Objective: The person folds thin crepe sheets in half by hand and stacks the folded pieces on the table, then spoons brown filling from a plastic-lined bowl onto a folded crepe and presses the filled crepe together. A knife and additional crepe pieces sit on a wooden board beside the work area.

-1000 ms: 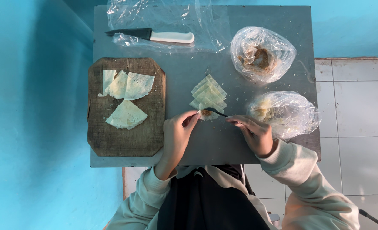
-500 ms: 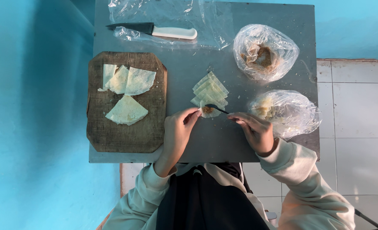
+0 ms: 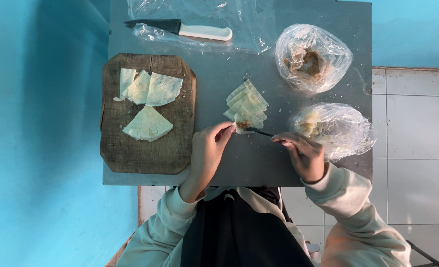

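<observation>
A square grey tabletop [image 3: 239, 168] stands against a bright turquoise painted wall [image 3: 41, 148]; white square floor tiles [image 3: 417, 163] with dark grout lie on one side.

Bare grey table [image 3: 229, 163] seen along near edge, between left hand [image 3: 207, 151] and right hand [image 3: 303, 155]; passage there open. Left flank blocked by wooden cutting board [image 3: 147, 153], loaded with cut wrappers [image 3: 147, 106]. Centre occupied by stack of wrapper strips [image 3: 247, 105], spoon [image 3: 258, 131] laid across gap just below it. Right flank closed by two plastic-wrapped bowls, upper [image 3: 312, 58] and lower [image 3: 334, 129]; narrow channel left between them. Far edge taken by knife [image 3: 180, 28] on clear plastic sheet [image 3: 244, 24]. Open strip found between board and stack.
</observation>
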